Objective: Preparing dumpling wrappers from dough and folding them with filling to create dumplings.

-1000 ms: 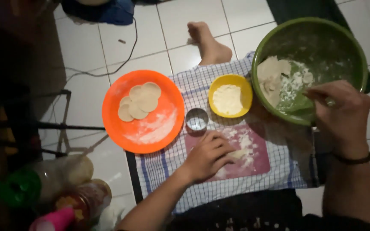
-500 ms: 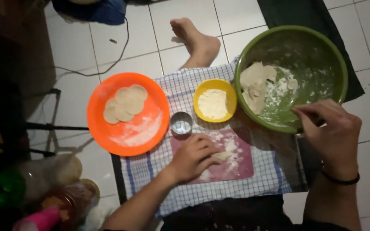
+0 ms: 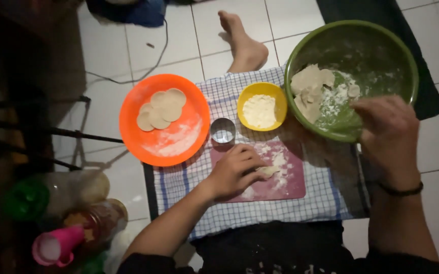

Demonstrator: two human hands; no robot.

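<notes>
Head view, left to right. At the far left I see a cluster of dim plastic bottles and jars (image 3: pixel 72 203), one with a pink cap. Next comes a round orange plastic plate (image 3: pixel 148 147), dusted with flour and bearing several flat pale dough discs (image 3: pixel 161 109). Just right of it stands a small round metal cutter ring (image 3: pixel 223 131) on a blue-and-white checked cloth (image 3: pixel 321 198). My left hand (image 3: pixel 234 171) rests palm-down on a pink rectangular cutting mat (image 3: pixel 288 180), fingers curled over a small pale piece of dough (image 3: pixel 269 170) lying amid scattered flour; it presses the piece against the mat. Above sits a small yellow bowl of white flour (image 3: pixel 261 106). At the right, a large green plastic mixing bowl (image 3: pixel 381 56) holds a lump of beige dough (image 3: pixel 308 89) and loose flour. My right hand (image 3: pixel 384 132) hovers over the bowl's near rim, blurred; I cannot tell whether its fingers grip anything.
</notes>
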